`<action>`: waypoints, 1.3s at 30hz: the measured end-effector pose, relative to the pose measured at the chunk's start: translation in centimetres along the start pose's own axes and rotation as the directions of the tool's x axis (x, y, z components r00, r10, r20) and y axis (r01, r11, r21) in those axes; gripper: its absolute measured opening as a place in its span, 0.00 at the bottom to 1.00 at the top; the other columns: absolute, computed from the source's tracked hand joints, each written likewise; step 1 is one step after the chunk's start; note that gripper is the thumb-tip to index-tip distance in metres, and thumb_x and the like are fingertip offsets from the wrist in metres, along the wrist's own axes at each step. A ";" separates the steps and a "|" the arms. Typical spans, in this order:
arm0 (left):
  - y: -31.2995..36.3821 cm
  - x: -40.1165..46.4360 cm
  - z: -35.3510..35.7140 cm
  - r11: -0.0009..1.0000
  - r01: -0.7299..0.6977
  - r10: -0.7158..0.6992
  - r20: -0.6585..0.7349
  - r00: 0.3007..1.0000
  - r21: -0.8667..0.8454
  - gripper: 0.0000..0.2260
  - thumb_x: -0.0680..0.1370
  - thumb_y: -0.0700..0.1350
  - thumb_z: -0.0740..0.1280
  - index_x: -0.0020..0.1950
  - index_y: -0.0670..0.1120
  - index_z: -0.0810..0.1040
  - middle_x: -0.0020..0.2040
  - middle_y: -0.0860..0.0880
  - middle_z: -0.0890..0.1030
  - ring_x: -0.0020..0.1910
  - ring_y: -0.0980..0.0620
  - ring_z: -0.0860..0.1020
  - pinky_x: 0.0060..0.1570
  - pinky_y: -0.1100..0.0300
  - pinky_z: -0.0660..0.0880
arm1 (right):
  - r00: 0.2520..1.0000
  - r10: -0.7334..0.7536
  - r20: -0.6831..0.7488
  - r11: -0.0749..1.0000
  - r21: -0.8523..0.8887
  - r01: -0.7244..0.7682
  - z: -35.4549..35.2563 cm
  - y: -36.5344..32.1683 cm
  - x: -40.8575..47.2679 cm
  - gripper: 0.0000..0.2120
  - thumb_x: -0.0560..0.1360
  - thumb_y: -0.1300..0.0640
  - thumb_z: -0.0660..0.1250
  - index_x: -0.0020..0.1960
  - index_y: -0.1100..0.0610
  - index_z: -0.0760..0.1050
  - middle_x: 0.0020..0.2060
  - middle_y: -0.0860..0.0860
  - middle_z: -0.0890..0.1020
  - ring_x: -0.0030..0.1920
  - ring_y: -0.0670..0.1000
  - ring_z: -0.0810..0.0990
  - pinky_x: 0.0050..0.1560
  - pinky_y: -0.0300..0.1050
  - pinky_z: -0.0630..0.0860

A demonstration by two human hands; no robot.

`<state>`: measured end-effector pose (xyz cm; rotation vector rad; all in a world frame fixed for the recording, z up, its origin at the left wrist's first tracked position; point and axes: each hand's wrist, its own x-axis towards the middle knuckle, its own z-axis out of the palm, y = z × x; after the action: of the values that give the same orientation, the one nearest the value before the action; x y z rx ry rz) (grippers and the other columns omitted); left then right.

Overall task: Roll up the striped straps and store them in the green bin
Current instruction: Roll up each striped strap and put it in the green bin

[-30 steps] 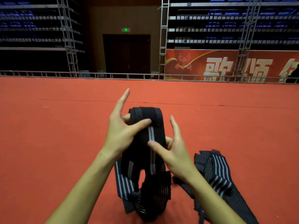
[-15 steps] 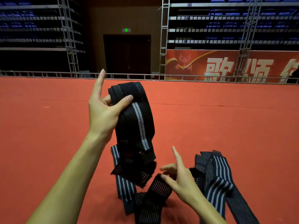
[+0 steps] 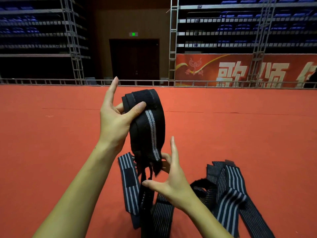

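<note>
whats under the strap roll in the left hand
Below the strap roll its loose tail hangs to the red carpet, where a flat striped strap lies. The right hand covers part of the tail.

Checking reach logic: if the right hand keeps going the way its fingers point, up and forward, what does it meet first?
Likely the lower end of the rolled strap held by the left hand; the right hand sits just below it, fingers apparently near its hanging tail. Depth is uncertain.

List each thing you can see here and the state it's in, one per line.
Left hand: gripping the strap roll, index finger pointing up.
Right hand: open beneath the roll, holding nothing.
Strap roll: partly wound, tail hanging down.
Loose striped straps: unrolled, heaped on the red carpet.
Dark door: closed.
Exit sign: lit green.
</note>
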<state>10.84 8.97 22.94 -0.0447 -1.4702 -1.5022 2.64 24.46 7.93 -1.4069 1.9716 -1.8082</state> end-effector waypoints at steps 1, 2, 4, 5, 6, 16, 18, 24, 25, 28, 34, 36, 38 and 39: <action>0.0 0.0 0.0 1.000 -0.001 0.001 -0.003 1.000 -0.005 0.43 0.77 0.33 0.77 0.86 0.55 0.61 0.50 0.42 0.90 0.50 0.46 0.89 0.51 0.51 0.85 | 1.000 -0.009 -0.013 1.000 0.005 0.009 0.3 0.3 0.1 0.67 0.72 0.58 0.83 0.84 0.35 0.33 0.63 0.44 0.82 0.65 0.49 0.82 0.72 0.48 0.75; 0.1 0.1 0.0 1.000 -0.004 0.004 -0.006 1.000 -0.007 0.43 0.77 0.33 0.77 0.86 0.54 0.61 0.50 0.42 0.90 0.50 0.46 0.89 0.51 0.51 0.85 | 0.999 -0.018 -0.029 1.000 0.012 0.019 0.6 0.5 0.2 0.64 0.73 0.60 0.81 0.84 0.36 0.33 0.60 0.45 0.84 0.63 0.51 0.84 0.70 0.50 0.77; 0.2 0.3 -0.1 1.000 -0.017 0.017 -0.010 1.000 -0.008 0.43 0.77 0.33 0.77 0.86 0.54 0.60 0.51 0.42 0.90 0.51 0.46 0.89 0.52 0.51 0.85 | 0.997 -0.035 -0.063 0.999 0.014 0.036 0.8 0.9 0.2 0.60 0.77 0.61 0.78 0.85 0.36 0.34 0.54 0.48 0.86 0.56 0.53 0.86 0.63 0.50 0.81; 0.3 0.4 -0.2 1.000 -0.026 0.026 -0.016 1.000 -0.010 0.44 0.77 0.33 0.77 0.86 0.54 0.60 0.51 0.41 0.90 0.51 0.46 0.89 0.52 0.51 0.85 | 0.996 -0.034 -0.078 0.999 0.006 0.034 0.8 1.1 0.2 0.59 0.78 0.61 0.77 0.85 0.36 0.34 0.51 0.49 0.86 0.53 0.53 0.86 0.60 0.48 0.82; 0.4 0.6 -0.3 0.999 -0.035 0.035 -0.026 0.999 -0.013 0.44 0.77 0.32 0.77 0.87 0.54 0.60 0.51 0.41 0.90 0.52 0.45 0.89 0.52 0.52 0.85 | 0.996 -0.022 -0.090 1.000 -0.015 0.021 0.7 1.6 0.2 0.59 0.78 0.63 0.76 0.85 0.35 0.34 0.49 0.49 0.86 0.51 0.52 0.86 0.57 0.45 0.82; 0.5 0.6 -0.6 0.999 -0.037 0.037 0.002 0.999 0.019 0.44 0.78 0.34 0.77 0.87 0.53 0.59 0.51 0.41 0.90 0.52 0.44 0.89 0.52 0.51 0.85 | 0.984 0.030 -0.173 0.999 -0.005 -0.031 -2.5 0.8 -0.3 0.44 0.81 0.68 0.65 0.85 0.40 0.48 0.58 0.44 0.86 0.64 0.47 0.83 0.70 0.49 0.77; 0.3 0.4 -0.4 1.000 -0.018 0.018 0.018 1.000 0.015 0.43 0.78 0.34 0.77 0.87 0.53 0.60 0.51 0.41 0.90 0.52 0.44 0.89 0.51 0.52 0.85 | 0.986 0.004 -0.168 0.992 0.122 0.017 -3.0 -2.0 0.0 0.38 0.84 0.57 0.67 0.86 0.42 0.50 0.61 0.45 0.86 0.67 0.47 0.82 0.71 0.47 0.75; 0.4 0.5 0.6 0.997 0.066 -0.066 -0.010 0.998 -0.030 0.39 0.78 0.35 0.77 0.84 0.52 0.64 0.51 0.41 0.90 0.51 0.45 0.89 0.49 0.54 0.85 | 0.999 -0.052 -0.018 0.946 0.320 0.055 -2.2 -6.5 0.9 0.48 0.83 0.62 0.70 0.87 0.43 0.40 0.65 0.57 0.85 0.67 0.59 0.83 0.71 0.60 0.78; 0.6 0.6 0.7 0.997 0.077 -0.077 -0.006 0.997 -0.032 0.39 0.78 0.35 0.77 0.84 0.52 0.65 0.50 0.41 0.90 0.51 0.44 0.89 0.49 0.53 0.85 | 0.998 -0.065 -0.010 0.940 0.335 0.064 -2.2 -6.8 0.9 0.48 0.82 0.62 0.70 0.87 0.44 0.40 0.65 0.58 0.85 0.68 0.60 0.83 0.72 0.63 0.77; 1.3 0.6 1.0 0.996 0.092 -0.092 0.001 0.996 -0.018 0.36 0.78 0.36 0.77 0.83 0.51 0.67 0.49 0.40 0.90 0.50 0.44 0.89 0.47 0.53 0.85 | 0.994 -0.105 -0.012 0.931 0.351 0.102 -2.5 -8.1 0.7 0.46 0.83 0.64 0.69 0.87 0.42 0.44 0.59 0.65 0.86 0.62 0.63 0.85 0.70 0.66 0.78; 2.7 0.1 1.2 0.999 0.034 -0.034 0.002 0.999 -0.007 0.33 0.79 0.35 0.76 0.81 0.50 0.69 0.46 0.42 0.90 0.45 0.48 0.89 0.43 0.56 0.84 | 0.987 -0.161 -0.024 0.932 0.326 0.160 -3.8 -11.2 -0.8 0.38 0.83 0.62 0.66 0.85 0.43 0.53 0.54 0.56 0.88 0.52 0.53 0.87 0.55 0.48 0.84; 3.0 -0.5 1.5 1.000 0.006 -0.006 0.006 1.000 0.003 0.32 0.80 0.35 0.75 0.81 0.50 0.68 0.46 0.43 0.90 0.45 0.49 0.89 0.43 0.57 0.84 | 0.985 -0.167 -0.042 0.943 0.284 0.172 -3.7 -11.7 -1.5 0.36 0.84 0.61 0.65 0.85 0.46 0.54 0.69 0.51 0.83 0.67 0.54 0.84 0.66 0.51 0.82; 3.4 -1.3 1.7 1.000 -0.020 0.020 0.030 0.999 0.019 0.32 0.81 0.36 0.75 0.81 0.51 0.68 0.47 0.43 0.90 0.46 0.48 0.89 0.44 0.57 0.84 | 0.981 -0.182 -0.069 0.956 0.221 0.193 -3.3 -12.1 -2.2 0.35 0.84 0.59 0.65 0.86 0.47 0.53 0.74 0.42 0.77 0.73 0.51 0.78 0.71 0.48 0.78; 3.6 -1.6 1.9 0.999 -0.034 0.033 0.045 0.998 0.026 0.31 0.82 0.36 0.74 0.82 0.51 0.68 0.47 0.42 0.90 0.46 0.47 0.89 0.44 0.56 0.84 | 0.978 -0.192 -0.077 0.957 0.206 0.204 -3.3 -12.2 -2.5 0.35 0.85 0.59 0.65 0.86 0.47 0.52 0.75 0.40 0.76 0.75 0.49 0.77 0.71 0.45 0.77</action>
<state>12.88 12.22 25.09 -0.0861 -1.5175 -1.4628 8.46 30.33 17.81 -1.5461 1.6487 -2.0933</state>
